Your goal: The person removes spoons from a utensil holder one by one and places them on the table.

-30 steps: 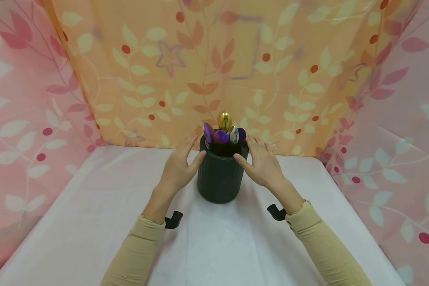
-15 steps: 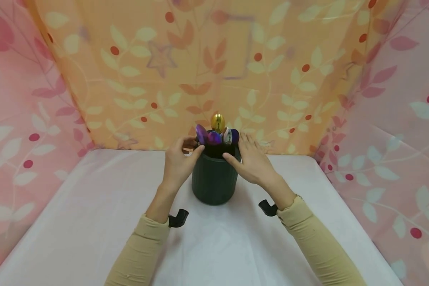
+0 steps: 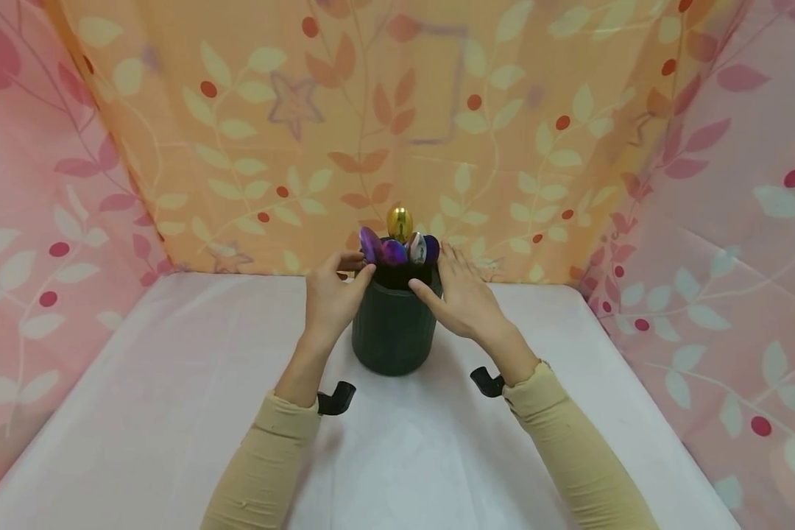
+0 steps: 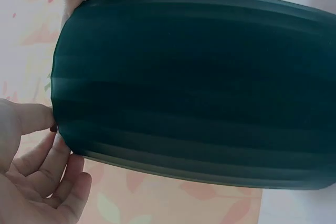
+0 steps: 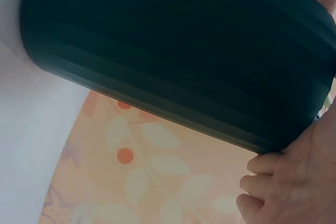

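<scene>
I see the dark green ribbed cup [image 3: 391,327] standing upright on the white tablecloth [image 3: 172,412], between my two hands and close to the orange leaf-patterned backdrop [image 3: 291,132]. Several spoons [image 3: 397,246] stand in it, bowls up: purple ones at the rim and a gold spoon [image 3: 400,221] rising above them. My left hand [image 3: 331,298] is against the cup's left side, thumb at the rim just below the purple bowls, the fingers curved round toward the back. My right hand [image 3: 464,294] lies along the right side, fingers straight and together, thumb on the front wall near the rim. From both wrist views the cup's ribbed wall [image 4: 194,82] fills the frame, fingertips [image 5: 262,182] just off its rim.
</scene>
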A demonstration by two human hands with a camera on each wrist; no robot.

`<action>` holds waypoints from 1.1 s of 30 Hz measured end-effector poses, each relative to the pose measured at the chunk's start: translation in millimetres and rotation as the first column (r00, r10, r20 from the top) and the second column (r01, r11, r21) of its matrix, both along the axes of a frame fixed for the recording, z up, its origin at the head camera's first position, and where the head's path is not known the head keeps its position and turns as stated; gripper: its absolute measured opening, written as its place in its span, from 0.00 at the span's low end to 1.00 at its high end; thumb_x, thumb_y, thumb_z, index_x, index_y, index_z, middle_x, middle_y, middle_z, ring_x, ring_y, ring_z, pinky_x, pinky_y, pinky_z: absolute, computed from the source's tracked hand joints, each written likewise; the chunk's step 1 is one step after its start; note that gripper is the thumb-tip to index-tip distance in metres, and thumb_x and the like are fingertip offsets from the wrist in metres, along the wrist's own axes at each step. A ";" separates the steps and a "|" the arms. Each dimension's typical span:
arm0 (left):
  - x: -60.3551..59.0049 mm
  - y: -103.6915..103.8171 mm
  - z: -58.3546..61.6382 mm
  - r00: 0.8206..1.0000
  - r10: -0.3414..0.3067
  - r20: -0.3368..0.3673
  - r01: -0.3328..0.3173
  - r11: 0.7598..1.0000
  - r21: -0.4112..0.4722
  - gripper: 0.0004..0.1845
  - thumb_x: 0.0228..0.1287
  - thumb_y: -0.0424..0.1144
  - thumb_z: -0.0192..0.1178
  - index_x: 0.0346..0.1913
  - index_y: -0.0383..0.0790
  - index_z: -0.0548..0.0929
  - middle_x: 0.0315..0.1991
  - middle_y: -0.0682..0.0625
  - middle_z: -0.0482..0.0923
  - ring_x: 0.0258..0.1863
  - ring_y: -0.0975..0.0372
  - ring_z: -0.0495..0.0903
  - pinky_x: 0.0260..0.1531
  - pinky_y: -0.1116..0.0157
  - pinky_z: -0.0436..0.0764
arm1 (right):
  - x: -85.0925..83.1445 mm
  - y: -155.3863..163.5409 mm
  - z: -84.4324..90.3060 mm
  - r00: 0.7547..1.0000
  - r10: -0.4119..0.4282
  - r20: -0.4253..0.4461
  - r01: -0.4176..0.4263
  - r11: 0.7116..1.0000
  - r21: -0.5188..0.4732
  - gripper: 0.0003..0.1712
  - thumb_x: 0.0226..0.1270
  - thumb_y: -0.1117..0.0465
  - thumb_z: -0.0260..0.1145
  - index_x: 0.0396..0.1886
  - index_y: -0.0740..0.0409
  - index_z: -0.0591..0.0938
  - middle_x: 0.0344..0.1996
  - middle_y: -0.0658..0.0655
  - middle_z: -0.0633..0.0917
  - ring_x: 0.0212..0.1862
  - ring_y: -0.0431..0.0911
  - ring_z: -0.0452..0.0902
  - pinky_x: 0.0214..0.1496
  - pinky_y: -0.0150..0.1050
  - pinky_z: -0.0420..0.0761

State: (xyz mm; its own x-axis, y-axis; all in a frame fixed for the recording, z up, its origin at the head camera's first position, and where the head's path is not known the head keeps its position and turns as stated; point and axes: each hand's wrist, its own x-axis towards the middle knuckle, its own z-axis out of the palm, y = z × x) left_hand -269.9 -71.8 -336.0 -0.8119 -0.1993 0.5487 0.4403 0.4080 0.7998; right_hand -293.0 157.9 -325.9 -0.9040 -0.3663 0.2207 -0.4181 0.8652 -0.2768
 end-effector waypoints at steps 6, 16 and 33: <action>-1.6 4.3 -0.4 1.000 0.019 0.009 -0.019 0.999 0.044 0.10 0.66 0.34 0.73 0.46 0.31 0.88 0.40 0.40 0.90 0.43 0.49 0.85 0.46 0.52 0.82 | 1.4 1.5 1.1 1.000 -0.007 0.008 0.007 1.000 0.007 0.61 0.73 0.20 0.35 0.85 0.62 0.45 0.85 0.57 0.40 0.84 0.53 0.32 0.84 0.54 0.39; 2.6 7.7 4.1 0.999 0.042 0.011 -0.043 0.994 0.101 0.09 0.65 0.34 0.73 0.44 0.32 0.90 0.39 0.41 0.90 0.43 0.49 0.85 0.49 0.52 0.82 | 1.5 1.7 -1.9 1.000 -0.014 0.005 0.014 1.000 0.003 0.61 0.73 0.20 0.36 0.84 0.64 0.46 0.85 0.58 0.41 0.84 0.53 0.33 0.84 0.55 0.40; 6.3 -3.6 23.8 0.997 -0.029 -0.076 0.044 0.980 0.193 0.08 0.66 0.31 0.72 0.46 0.32 0.90 0.40 0.42 0.90 0.39 0.55 0.88 0.35 0.75 0.84 | 1.9 -0.3 -0.4 1.000 -0.011 0.007 0.011 1.000 -0.007 0.60 0.74 0.21 0.37 0.85 0.62 0.45 0.85 0.58 0.43 0.85 0.52 0.34 0.84 0.56 0.44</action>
State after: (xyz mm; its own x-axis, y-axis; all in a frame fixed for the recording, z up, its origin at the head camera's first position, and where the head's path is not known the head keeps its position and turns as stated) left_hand -263.6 -75.3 -312.2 -0.7801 -0.2787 0.5602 0.5119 0.2306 0.8275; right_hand -291.1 157.6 -326.3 -0.9097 -0.3543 0.2167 -0.4062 0.8679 -0.2859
